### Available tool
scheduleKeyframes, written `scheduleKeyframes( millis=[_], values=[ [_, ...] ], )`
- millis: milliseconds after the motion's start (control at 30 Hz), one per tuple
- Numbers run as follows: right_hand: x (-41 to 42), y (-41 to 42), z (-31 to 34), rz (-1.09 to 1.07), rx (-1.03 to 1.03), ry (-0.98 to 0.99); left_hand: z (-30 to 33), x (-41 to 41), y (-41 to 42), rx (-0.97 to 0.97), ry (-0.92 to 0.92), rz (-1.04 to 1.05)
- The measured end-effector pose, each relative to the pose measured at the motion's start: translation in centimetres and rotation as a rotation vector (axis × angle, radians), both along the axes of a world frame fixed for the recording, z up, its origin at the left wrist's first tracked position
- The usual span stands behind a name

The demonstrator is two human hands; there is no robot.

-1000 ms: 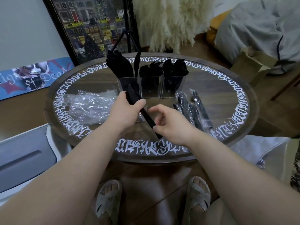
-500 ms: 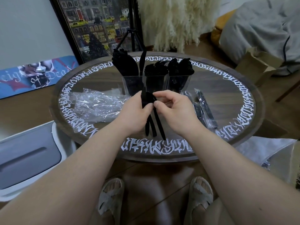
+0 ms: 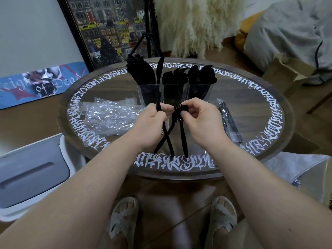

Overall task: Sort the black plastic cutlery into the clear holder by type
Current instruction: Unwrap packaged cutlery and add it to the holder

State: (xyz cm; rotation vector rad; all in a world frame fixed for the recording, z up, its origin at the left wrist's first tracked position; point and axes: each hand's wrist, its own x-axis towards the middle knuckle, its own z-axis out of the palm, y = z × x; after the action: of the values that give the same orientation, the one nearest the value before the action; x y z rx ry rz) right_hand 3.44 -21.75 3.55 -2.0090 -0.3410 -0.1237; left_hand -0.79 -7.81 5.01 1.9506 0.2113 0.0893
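Seen from a head camera looking down, a seated person works over a round glass-topped desk (image 3: 269, 112) edged with white lettering. The left hand (image 3: 150, 123) has its grip curled around one black piece, perhaps a knife (image 3: 166, 133) (its top is hidden in the fist, so the type is uncertain). The right hand (image 3: 199, 119) pinches a fork (image 3: 177, 112) and a second black piece between thumb and fingertips, with the fork's tines showing above the fingers. The three handles hang down and cross just above the desk. Half a second ago both hands held the pieces bunched together as one bundle; now the hands have drawn apart and split the bundle by type. That suggests each piece is ready to go to its own compartment. The clear holder (image 3: 173, 94) stands just beyond the hands, its three compartments already crowded with black cutlery. Crumpled clear wrapping (image 3: 107, 115) lies to the left, and a still-wrapped cutlery pack (image 3: 230, 121) lies to the right.
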Motion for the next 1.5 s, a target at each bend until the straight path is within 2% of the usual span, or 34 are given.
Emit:
scheduleKeyframes(
  millis=[133,300,467,767,900,1033,1367,1500],
  values=[
    [0.0,-0.4,0.0,-0.041,-0.001,-0.026,-0.1,0.0,0.6,0.207,-0.058,0.022],
    [-0.5,-0.7,0.1,-0.072,0.022,-0.061,0.0,-0.5,1.2,0.181,-0.14,0.098],
    [-1.5,-1.1,1.4,-0.143,0.009,-0.12,0.9,-2.3,1.4,0.291,-0.187,0.12],
    [0.4,-1.2,6.9,-0.229,-0.008,-0.176,9.0,-0.1,4.4,0.452,-0.47,0.305],
    [1.6,-1.7,8.8,-0.276,-0.009,-0.215,11.8,2.5,5.3,0.635,-0.57,0.317],
    [2.5,-1.9,8.9,-0.27,-0.049,-0.215,11.0,4.8,5.4,0.82,-0.456,0.26],
    [4.6,-1.6,8.1,-0.187,-0.123,-0.15,6.7,8.4,5.5,0.905,-0.134,0.074],
    [5.2,-1.4,7.5,-0.136,-0.136,-0.122,5.3,9.5,5.3,1.008,-0.034,-0.02]
  ],
)
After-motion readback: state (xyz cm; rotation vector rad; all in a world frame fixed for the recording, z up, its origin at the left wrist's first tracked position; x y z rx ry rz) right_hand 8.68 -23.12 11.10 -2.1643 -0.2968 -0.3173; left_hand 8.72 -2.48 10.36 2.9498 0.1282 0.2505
